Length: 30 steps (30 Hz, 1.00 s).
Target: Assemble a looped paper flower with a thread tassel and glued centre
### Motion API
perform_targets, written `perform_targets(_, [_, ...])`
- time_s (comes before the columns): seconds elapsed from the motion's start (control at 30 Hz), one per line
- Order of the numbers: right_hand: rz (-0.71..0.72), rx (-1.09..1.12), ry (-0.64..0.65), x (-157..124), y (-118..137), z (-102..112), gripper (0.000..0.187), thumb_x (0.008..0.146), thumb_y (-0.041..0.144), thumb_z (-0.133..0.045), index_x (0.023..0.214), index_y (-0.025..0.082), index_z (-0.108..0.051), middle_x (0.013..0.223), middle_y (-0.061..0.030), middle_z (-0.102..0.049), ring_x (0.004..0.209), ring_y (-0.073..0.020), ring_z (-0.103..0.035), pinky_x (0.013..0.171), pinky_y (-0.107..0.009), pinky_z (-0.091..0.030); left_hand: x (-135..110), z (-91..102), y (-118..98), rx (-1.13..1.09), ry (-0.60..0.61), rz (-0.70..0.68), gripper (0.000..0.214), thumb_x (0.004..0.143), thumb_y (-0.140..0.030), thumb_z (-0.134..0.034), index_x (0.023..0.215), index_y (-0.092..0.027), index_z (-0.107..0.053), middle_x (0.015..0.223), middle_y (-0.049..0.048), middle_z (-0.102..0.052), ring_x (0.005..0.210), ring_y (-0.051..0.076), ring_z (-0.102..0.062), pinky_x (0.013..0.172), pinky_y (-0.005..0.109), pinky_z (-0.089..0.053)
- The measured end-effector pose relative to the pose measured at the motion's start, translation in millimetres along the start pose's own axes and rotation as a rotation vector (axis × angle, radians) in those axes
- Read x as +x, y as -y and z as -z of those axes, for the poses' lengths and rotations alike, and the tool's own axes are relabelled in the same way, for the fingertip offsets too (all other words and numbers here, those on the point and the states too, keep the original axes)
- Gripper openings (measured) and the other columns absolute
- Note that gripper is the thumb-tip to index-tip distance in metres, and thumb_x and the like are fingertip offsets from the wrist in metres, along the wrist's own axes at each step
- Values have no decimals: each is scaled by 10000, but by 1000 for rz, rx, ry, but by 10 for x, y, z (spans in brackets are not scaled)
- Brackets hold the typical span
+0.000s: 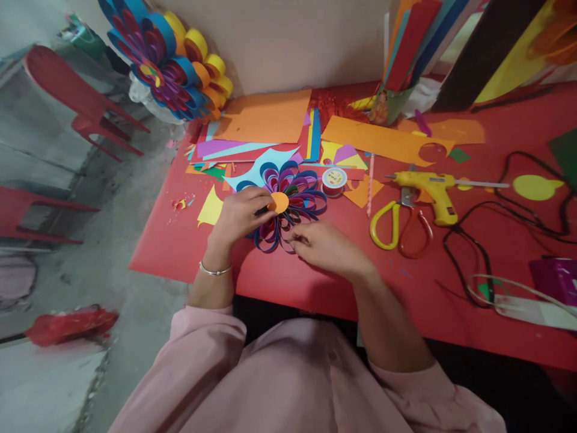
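A paper flower point(298, 193) of looped blue, purple and pink strips lies on the red table point(315, 282). An orange paper disc point(279, 202) sits at its centre. My left hand point(241, 213) rests on the flower's left side, its fingers curled and pinching the orange disc. At the flower's near edge is my right hand point(327, 245), with its fingertips pinched together on a petal loop. A silver bangle circles my left wrist.
Yellow glue gun point(430, 186) with black cord, yellow-handled scissors point(396, 225) and a small tape roll point(334, 181) lie right of the flower. Coloured paper sheets point(265, 117) cover the far table. A finished big flower point(157, 54) stands far left. Red chairs point(76, 99) stand left.
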State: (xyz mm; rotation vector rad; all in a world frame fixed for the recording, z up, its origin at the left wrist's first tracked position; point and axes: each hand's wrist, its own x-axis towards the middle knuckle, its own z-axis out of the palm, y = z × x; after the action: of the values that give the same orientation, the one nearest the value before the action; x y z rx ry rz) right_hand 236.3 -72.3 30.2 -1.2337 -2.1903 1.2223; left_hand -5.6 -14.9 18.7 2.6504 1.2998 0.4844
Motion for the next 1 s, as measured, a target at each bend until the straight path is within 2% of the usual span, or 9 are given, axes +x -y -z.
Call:
perform_targets(0.13, [-29, -23, -50, -14, -8, -1, 200, 888, 80, -533, 883, 209, -685, 892, -3, -754, 786, -140, -639, 695, -249, -374, 15, 1, -48, 62, -10, 12, 190, 996, -354, -612, 977, -220, -746, 1101, 85, -784, 1063, 246, -710, 849, 365, -547])
perform_targets(0.27, [-171, -81, -137, -17, 1, -13, 176, 911, 136, -567, 1034, 226, -656, 876, -5, -769, 732, -155, -666, 633, -265, -358, 31, 0, -83, 114, -6, 12, 180, 985, -307, -592, 947, -229, -749, 1064, 81, -789, 1024, 244, -718, 812, 365, -547])
perform_targets(0.37, [-270, -202, -176, -10, 15, -22, 189, 948, 230, -596, 1131, 222, -644, 907, -45, -786, 780, -210, -706, 633, -291, -370, 30, -2, -89, 135, -11, 2, 175, 981, -281, -580, 951, -234, -746, 1056, 74, -789, 1003, 237, -724, 791, 357, -548])
perform_targets(0.43, [-315, -301, -167, -4, 20, -24, 202, 966, 288, -596, 1139, 202, -657, 931, -85, -795, 826, -254, -724, 644, -314, -383, 24, -4, -88, 140, -15, -2, 177, 979, -275, -575, 953, -237, -746, 1057, 70, -790, 1002, 235, -727, 787, 356, -548])
perform_targets(0.53, [-356, -393, -135, 0, 18, -19, 195, 969, 250, -549, 1057, 183, -710, 957, -127, -801, 863, -277, -732, 644, -335, -380, 16, -12, -86, 150, -23, 3, 186, 976, -275, -574, 943, -238, -753, 1061, 70, -794, 999, 240, -731, 778, 358, -551])
perform_targets(0.63, [-346, -421, -105, -9, 16, -2, 230, 959, 215, -513, 951, 185, -741, 925, -129, -795, 837, -267, -716, 620, -345, -333, 18, -24, -82, 160, -27, -5, 194, 974, -276, -573, 947, -237, -761, 1061, 71, -798, 1008, 247, -736, 784, 364, -560])
perform_targets(0.77, [-270, -386, -95, -63, 23, 41, 219, 939, 223, -525, 863, 209, -730, 852, -77, -750, 758, -213, -646, 610, -335, -282, 30, -35, -69, 147, -17, 7, 187, 962, -270, -576, 955, -240, -761, 1059, 73, -793, 1018, 257, -728, 798, 379, -564])
perform_targets(0.93, [-173, -195, -168, -200, -24, 74, 146, 890, 248, -594, 782, 222, -689, 997, -36, -715, 828, -169, -628, 657, -299, -342, 32, -26, -55, 129, -10, 20, 177, 966, -273, -570, 959, -237, -743, 1068, 71, -788, 1032, 258, -715, 791, 371, -546])
perform_targets(1.0, [-170, -98, -189, -257, -76, 50, 128, 876, 251, -613, 762, 224, -666, 976, -20, -725, 851, -167, -637, 684, -287, -371, 26, -25, -52, 129, -9, 12, 177, 970, -275, -571, 961, -231, -741, 1063, 73, -788, 1032, 258, -714, 787, 367, -541])
